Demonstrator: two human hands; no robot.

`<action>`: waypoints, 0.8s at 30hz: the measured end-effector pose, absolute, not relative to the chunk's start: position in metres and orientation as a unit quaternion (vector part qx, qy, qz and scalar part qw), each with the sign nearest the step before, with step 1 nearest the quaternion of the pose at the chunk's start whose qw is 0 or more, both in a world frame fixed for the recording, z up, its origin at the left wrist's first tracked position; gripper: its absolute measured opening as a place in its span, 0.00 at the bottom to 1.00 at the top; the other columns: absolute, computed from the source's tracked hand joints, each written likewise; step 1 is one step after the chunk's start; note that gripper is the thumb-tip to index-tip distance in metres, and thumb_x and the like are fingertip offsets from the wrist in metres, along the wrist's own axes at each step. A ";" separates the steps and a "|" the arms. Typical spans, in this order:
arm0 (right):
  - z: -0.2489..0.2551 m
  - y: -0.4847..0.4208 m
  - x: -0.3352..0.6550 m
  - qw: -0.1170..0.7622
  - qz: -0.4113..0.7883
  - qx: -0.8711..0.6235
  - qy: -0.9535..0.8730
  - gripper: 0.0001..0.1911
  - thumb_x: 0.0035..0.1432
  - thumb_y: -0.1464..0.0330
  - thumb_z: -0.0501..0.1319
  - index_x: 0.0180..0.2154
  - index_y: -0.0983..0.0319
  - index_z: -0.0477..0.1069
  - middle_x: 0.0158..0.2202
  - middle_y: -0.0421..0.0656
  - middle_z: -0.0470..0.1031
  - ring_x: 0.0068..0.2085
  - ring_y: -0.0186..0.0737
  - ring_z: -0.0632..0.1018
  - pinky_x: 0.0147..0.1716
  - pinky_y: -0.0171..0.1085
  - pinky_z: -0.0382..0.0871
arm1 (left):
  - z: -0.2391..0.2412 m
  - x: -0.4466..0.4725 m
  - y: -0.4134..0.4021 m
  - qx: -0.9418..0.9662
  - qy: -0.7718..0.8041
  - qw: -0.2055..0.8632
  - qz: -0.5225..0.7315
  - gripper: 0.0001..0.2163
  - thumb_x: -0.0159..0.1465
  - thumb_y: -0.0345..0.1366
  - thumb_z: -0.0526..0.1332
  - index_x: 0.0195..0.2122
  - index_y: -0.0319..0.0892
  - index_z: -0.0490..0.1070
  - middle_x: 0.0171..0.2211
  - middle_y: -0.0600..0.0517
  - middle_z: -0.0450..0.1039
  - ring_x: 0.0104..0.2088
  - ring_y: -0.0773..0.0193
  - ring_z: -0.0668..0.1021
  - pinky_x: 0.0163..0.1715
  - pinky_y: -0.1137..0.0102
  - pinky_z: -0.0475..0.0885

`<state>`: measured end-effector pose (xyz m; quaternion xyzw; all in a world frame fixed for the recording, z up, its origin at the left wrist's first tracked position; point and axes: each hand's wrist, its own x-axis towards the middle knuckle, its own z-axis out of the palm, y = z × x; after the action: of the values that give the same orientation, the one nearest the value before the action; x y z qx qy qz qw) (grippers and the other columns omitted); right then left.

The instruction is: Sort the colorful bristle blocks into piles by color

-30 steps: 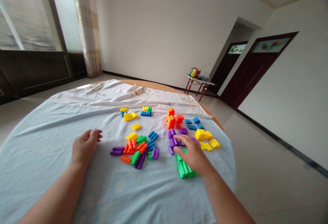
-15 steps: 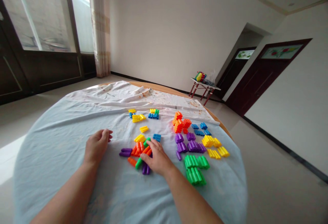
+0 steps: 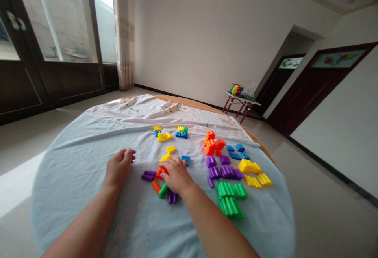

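Note:
A loose pile of mixed coloured plastic blocks [image 3: 158,179] lies in the middle of the round table's pale cloth [image 3: 73,163]. My right hand [image 3: 175,175] lies over that pile with fingers curled down on the blocks; what it grips is hidden. My left hand [image 3: 119,167] rests on the cloth just left of the pile, fingers loosely curled, holding nothing. To the right lie sorted groups: orange blocks [image 3: 213,144], purple blocks [image 3: 223,169], green blocks [image 3: 230,198], yellow blocks [image 3: 254,172] and blue blocks [image 3: 236,151].
More yellow and blue blocks [image 3: 162,134] and a blue-green cluster [image 3: 181,132] lie farther back. A rumpled stained white cloth [image 3: 153,106] covers the table's far side. A small red-legged side table [image 3: 240,102] with toys stands by the wall. Dark doors are at right.
My right hand moved left from the purple and green groups onto the mixed pile and closed down on it. My view shifted left. My left hand stayed put.

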<state>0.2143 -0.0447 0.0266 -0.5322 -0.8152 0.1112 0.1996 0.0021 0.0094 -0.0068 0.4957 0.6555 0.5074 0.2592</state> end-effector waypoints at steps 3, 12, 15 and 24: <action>0.026 -0.040 0.221 0.194 0.078 -0.567 -0.796 0.14 0.56 0.70 0.59 0.45 0.57 0.74 0.46 0.43 0.75 0.49 0.47 0.68 0.48 0.45 0.57 | -0.005 0.003 0.009 0.494 0.657 0.261 0.506 0.17 0.55 0.48 0.51 0.29 0.41 0.73 0.21 0.51 0.74 0.24 0.61 0.75 0.28 0.68 0.69; 0.037 -0.046 0.210 0.135 0.042 -0.574 -0.807 0.12 0.56 0.65 0.58 0.41 0.60 0.75 0.43 0.49 0.74 0.48 0.52 0.67 0.46 0.50 0.59 | -0.003 0.003 0.007 0.493 0.667 0.257 0.496 0.16 0.55 0.47 0.52 0.29 0.42 0.73 0.21 0.52 0.74 0.25 0.62 0.75 0.29 0.69 0.69; 0.041 -0.038 0.206 0.091 0.035 -0.605 -0.790 0.13 0.55 0.62 0.60 0.37 0.63 0.76 0.44 0.53 0.74 0.49 0.55 0.67 0.47 0.53 0.59 | -0.003 0.002 0.008 0.494 0.672 0.256 0.489 0.17 0.56 0.47 0.51 0.30 0.41 0.74 0.22 0.51 0.74 0.26 0.61 0.76 0.30 0.69 0.69; 0.044 -0.033 0.203 0.055 0.081 -0.589 -0.802 0.20 0.51 0.59 0.61 0.43 0.63 0.73 0.45 0.52 0.75 0.54 0.54 0.66 0.52 0.54 0.57 | 0.001 -0.002 0.011 0.497 0.688 0.264 0.459 0.17 0.53 0.48 0.52 0.31 0.41 0.74 0.23 0.51 0.75 0.28 0.60 0.76 0.32 0.68 0.69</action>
<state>0.2034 -0.0326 0.0441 -0.5889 -0.8023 0.0806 0.0546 -0.0016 0.0106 0.0015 0.4966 0.6877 0.4592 0.2640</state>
